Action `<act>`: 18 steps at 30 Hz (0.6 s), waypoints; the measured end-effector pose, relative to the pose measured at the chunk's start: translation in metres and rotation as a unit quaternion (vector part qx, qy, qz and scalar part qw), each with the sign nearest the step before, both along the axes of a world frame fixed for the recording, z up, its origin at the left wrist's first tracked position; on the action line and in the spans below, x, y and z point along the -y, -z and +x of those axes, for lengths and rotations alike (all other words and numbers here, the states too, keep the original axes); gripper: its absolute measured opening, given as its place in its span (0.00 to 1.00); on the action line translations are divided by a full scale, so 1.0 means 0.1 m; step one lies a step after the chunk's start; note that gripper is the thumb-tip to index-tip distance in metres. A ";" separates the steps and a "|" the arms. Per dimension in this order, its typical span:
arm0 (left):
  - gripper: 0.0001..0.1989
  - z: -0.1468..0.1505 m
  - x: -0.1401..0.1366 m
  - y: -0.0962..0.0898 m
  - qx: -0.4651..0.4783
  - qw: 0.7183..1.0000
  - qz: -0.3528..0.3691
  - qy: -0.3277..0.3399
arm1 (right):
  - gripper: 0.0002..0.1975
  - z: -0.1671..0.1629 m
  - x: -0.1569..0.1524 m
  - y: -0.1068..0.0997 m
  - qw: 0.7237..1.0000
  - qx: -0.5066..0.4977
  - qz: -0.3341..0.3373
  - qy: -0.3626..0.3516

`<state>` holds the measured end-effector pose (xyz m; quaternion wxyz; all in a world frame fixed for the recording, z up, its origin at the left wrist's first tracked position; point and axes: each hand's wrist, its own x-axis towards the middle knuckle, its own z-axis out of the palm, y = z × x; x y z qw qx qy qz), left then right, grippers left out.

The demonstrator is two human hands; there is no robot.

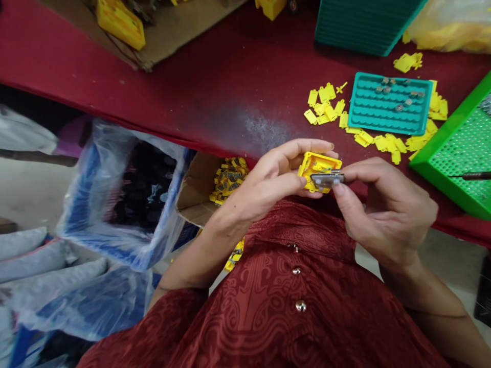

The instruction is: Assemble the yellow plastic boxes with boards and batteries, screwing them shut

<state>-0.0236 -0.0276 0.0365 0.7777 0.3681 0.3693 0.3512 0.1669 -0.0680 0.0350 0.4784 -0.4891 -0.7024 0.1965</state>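
My left hand (274,174) is closed around a small yellow plastic housing (319,159), its open side facing up. Fine parts and what look like thin wires show inside it. Between the thumb and forefinger of my right hand (387,204) is a small dark flat part (325,180), tilted over the housing's near edge; its exact kind is unclear. Both hands are above the near edge of the red-covered table (215,97). Beyond them lies a teal ribbed tray (389,105) with several small round metal pieces in it.
Loose yellow flat pieces (326,110) lie around the tray. A green perforated basket (456,153) with a dark rod across it stands at right. Stacked teal trays (364,25) are at the back. A carton of yellow parts (195,189) and a plastic-lined blue crate (72,214) are at left.
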 end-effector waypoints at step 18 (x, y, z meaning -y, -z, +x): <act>0.24 0.00 0.03 -0.07 -0.007 1.000 0.014 0.003 | 0.06 0.01 0.01 0.00 1.000 -0.011 -0.017 0.008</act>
